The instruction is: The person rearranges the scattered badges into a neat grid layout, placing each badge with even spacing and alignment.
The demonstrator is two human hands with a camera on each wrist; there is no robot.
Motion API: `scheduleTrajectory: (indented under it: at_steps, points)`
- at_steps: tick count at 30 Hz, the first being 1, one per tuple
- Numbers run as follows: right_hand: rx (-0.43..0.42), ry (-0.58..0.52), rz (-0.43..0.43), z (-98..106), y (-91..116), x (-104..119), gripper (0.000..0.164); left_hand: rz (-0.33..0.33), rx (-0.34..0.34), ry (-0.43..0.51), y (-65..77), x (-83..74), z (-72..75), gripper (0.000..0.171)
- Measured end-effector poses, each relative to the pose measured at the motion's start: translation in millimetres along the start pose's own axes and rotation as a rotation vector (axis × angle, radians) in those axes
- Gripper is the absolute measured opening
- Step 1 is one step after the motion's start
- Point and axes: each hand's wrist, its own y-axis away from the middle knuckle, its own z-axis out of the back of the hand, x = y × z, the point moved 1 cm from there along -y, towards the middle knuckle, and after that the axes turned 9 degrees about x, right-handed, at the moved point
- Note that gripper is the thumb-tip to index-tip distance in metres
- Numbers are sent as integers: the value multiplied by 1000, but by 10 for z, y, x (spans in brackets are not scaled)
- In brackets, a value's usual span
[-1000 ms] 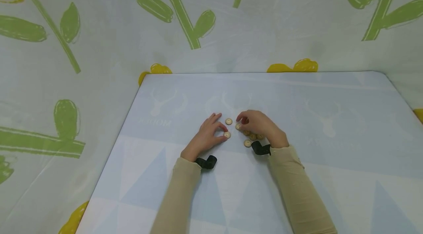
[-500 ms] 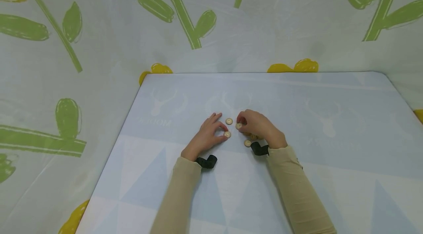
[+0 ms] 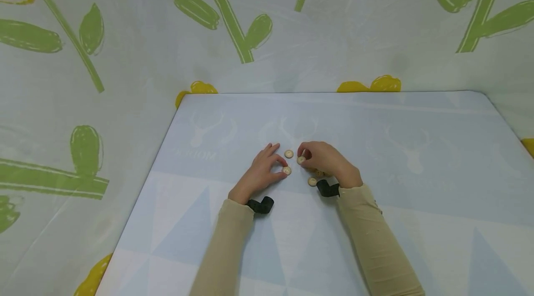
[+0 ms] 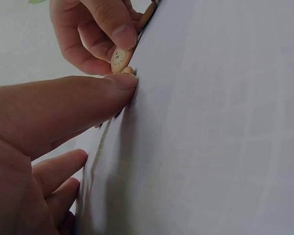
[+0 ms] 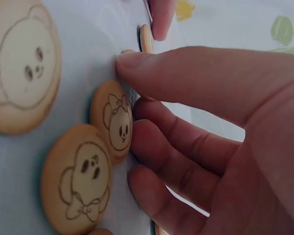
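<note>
On tabletop (image 3: 438, 249) | left hand (image 3: 260, 170) pinches 1 disc (image 3: 287, 170) | right hand (image 3: 327, 159) pinches another disc (image 3: 301, 160) | 1 loose disc (image 3: 289, 153) between hands

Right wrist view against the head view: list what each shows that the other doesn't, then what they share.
Only the right wrist view shows readable cartoon faces on the round pieces, two of them with bows; in the head view such marks are too small to read.

Only the head view shows the beige sleeves and the black wrist bands.

Both show the right hand, at least part of the left hand, and round pieces.
</note>
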Motion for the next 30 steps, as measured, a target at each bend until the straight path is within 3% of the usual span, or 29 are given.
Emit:
scheduleTrajectory:
  at_steps: [14, 21, 30]
  points:
    - [12, -64, 14, 21, 28, -8, 19, -5, 5, -3, 10, -20, 14, 16]
    - [-16, -67, 58, 34, 20, -42, 18, -15, 4, 0, 19, -16, 7, 16]
    - [-63, -92, 50, 26, 3, -93, 19, -25, -7, 7, 60, -22, 29, 16]
